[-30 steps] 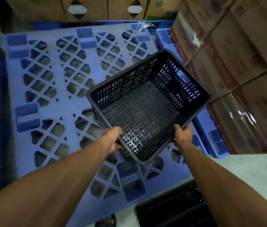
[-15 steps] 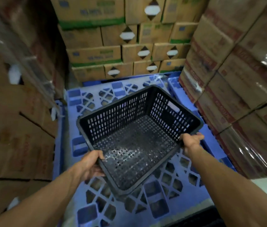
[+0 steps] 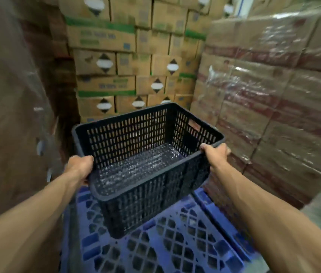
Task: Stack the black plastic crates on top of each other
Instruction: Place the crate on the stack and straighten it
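Carry phase of the stacking task, head view. I held one black crate (image 3: 147, 154) clear of the blue pallet (image 3: 155, 247), tilted so that its open top faced me and its perforated floor showed. My left hand (image 3: 79, 167) was closed over the rim at the near left corner, fingers wrapped to the outside wall; my right hand (image 3: 214, 152) was closed over the rim at the right-hand corner, thumb on top. Both grips were pressed onto the rim, neither spread. The crate was empty, and its lowest corner hung just above the pallet deck without touching it. Cardboard cartons (image 3: 116, 62) rose behind, and shrink-wrapped cartons (image 3: 274, 95) stood close on the right. No second crate was in view, so I judged the step to be transport, not placement. The next move would call for finding the partner crate, levelling the one held, squaring its base to the rim below, and lowering with both hands evenly. The wrapped stack near my right hand left little room to swing.
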Available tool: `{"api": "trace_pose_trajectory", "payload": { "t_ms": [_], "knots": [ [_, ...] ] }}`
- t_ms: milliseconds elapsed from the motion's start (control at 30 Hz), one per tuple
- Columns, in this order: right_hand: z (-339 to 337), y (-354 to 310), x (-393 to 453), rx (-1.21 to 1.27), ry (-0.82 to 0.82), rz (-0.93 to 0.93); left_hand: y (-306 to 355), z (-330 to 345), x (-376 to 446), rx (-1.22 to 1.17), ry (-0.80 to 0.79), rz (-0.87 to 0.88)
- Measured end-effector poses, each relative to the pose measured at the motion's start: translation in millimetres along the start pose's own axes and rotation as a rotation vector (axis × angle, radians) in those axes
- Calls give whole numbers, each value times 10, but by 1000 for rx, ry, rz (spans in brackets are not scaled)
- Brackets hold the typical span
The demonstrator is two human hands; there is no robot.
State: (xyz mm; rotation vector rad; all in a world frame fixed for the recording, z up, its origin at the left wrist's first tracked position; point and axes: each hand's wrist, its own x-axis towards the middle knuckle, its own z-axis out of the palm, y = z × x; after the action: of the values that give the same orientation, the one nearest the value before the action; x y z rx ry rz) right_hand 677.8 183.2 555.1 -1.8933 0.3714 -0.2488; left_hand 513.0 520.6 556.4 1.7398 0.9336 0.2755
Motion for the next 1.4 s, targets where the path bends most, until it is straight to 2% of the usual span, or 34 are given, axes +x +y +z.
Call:
{"api": "trace_pose_trajectory", "payload": {
  "t_ms": [133, 233, 467, 600, 800, 1033, 1200, 1400],
  "knots": [
    [-715, -842, -299, 94, 12, -152, 770, -513, -488, 27, -16, 178],
    [-1242, -1314, -510, 128, 83, -260, 1294, -823, -874, 69, -15, 279],
    [-2387, -1969, -929, 277, 284, -433, 2186, -1080, -1683, 48, 39, 435],
    [-2989, -2108, -1018, 362, 324, -455, 2548, -1042, -2111, -22, -34, 461],
    [-3812, -1925, -965, 428, 387, -464, 2767, -734, -2947, -57, -36, 509],
    [-4933, -1351, -710, 455, 395, -424, 2766, -11, -4035, -18, -57, 495],
    [-5687, -883, -509, 445, 386, -427, 2566, 580, -4646, 1, -72, 476],
    [-6221, -340, -489, 473, 356, -375, 2326, 933, -5292, 3, -44, 418]
  ]
}}
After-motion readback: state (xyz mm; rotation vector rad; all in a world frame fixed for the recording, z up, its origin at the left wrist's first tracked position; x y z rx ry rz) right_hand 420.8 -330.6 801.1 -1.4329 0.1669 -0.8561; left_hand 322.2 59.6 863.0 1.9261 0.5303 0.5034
